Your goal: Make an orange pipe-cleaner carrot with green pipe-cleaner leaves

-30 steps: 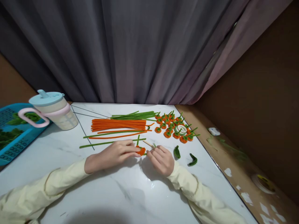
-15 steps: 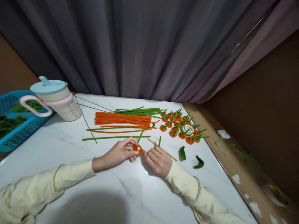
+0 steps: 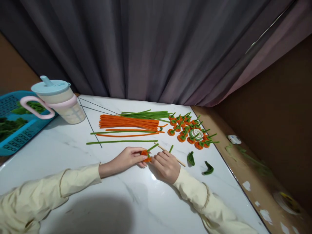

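Note:
My left hand (image 3: pixel 131 157) pinches a small orange pipe-cleaner pumpkin (image 3: pixel 145 155) between thumb and fingers. From its top a green stem points up and to the right. Close beside it my right hand (image 3: pixel 167 165) is closed, its fingertips at the pumpkin's right side. A short green pipe-cleaner end (image 3: pixel 171 148) sticks up from behind the right fist; the rest is hidden by the fingers. Partly covered by that hand, a thin wooden stick (image 3: pixel 180 162) lies on the table. Two bent dark-green pipe-cleaner pieces (image 3: pixel 191 158) rest to the right.
Beyond my hands lie bundles of orange pipe cleaners (image 3: pixel 129 122) and green pipe cleaners (image 3: pixel 146 114), plus several loose ones. Finished orange pumpkins (image 3: pixel 181 137) cluster at the back right around a white tape roll (image 3: pixel 197 134). A tumbler (image 3: pixel 70 109) and blue basket (image 3: pixel 26 138) stand left.
The pumpkin in my left hand has turned, so its green stem now leans right instead of standing nearly upright. The green end behind my right hand tilts further right.

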{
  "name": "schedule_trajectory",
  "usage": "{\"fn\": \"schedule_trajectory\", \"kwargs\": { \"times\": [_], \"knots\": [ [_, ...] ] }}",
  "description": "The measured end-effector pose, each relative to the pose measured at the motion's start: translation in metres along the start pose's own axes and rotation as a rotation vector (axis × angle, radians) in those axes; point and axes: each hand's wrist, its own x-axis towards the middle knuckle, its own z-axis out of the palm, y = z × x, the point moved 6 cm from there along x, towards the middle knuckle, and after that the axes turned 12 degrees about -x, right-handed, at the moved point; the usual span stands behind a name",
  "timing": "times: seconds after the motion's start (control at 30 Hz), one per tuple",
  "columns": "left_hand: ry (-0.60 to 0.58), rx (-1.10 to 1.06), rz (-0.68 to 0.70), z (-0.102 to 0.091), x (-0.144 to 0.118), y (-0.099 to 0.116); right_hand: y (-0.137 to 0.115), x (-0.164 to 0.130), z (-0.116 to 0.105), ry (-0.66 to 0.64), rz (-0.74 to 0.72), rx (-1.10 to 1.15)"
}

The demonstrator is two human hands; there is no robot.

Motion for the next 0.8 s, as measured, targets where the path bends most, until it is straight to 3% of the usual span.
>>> {"fn": "schedule_trajectory", "kwargs": {
  "times": [0.13, 0.57, 0.8],
  "knots": [
    [-0.015, -0.01, -0.014, 0.0017, -0.0003, 0.0006, 0.0086, 0.0, -0.0007, -0.029, 0.173, 0.203],
    [-0.006, 0.073, 0.008, 0.0005, 0.002, 0.0004, 0.005, -0.0014, 0.0071, -0.049, 0.131, 0.209],
    [-0.023, 0.004, 0.036, 0.0007, 0.0016, 0.0017, 0.0054, -0.0007, 0.0058, -0.067, 0.143, 0.185]
  ]
}}
